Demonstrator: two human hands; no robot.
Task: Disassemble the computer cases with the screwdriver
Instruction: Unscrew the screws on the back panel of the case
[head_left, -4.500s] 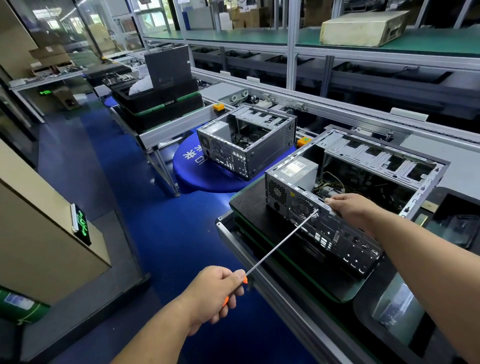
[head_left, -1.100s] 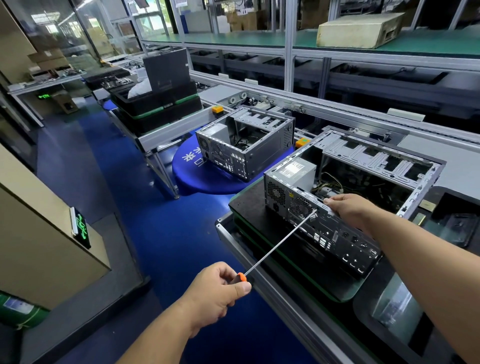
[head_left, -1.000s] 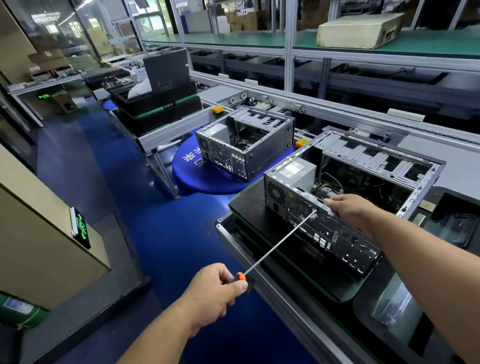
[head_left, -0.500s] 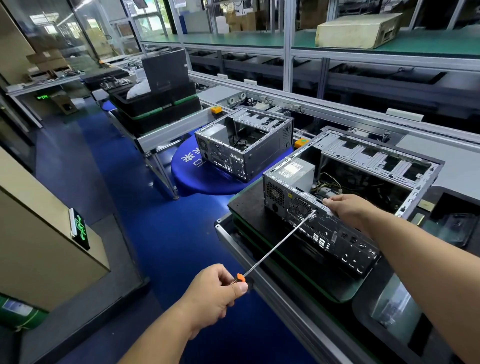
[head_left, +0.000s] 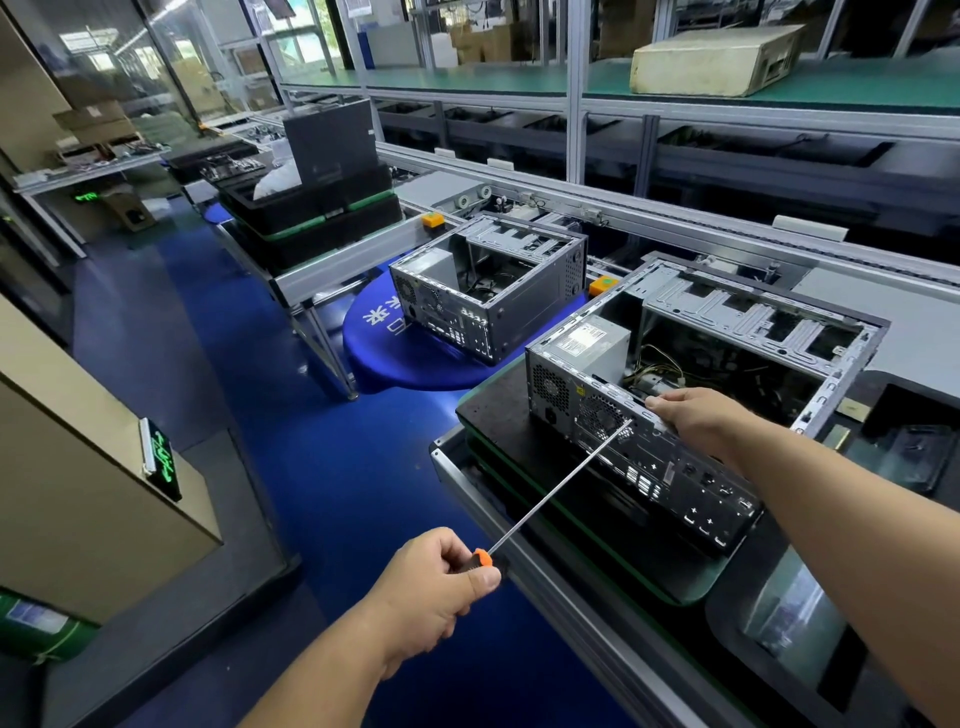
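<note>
the near computer case (head_left: 691, 395) lies at right of centre on a dark tray (head_left: 498, 410), side panel already off, power supply (head_left: 589, 345) and wiring still inside. the screwdriver (head_left: 558, 491) runs from lower centre up to its rear panel, tip at a screw by the fan grille, so i judge the unscrewing under way with most parts left. the left hand (head_left: 434, 592) has its fingers wrapped round the orange handle; the right hand (head_left: 698, 418) grips the case's top rear edge, fingers curled over it. a second case (head_left: 488, 291), also open, sits at centre on a blue round surface (head_left: 384, 358). black bins (head_left: 317, 208) at upper left hold a dark panel and something white.
</note>
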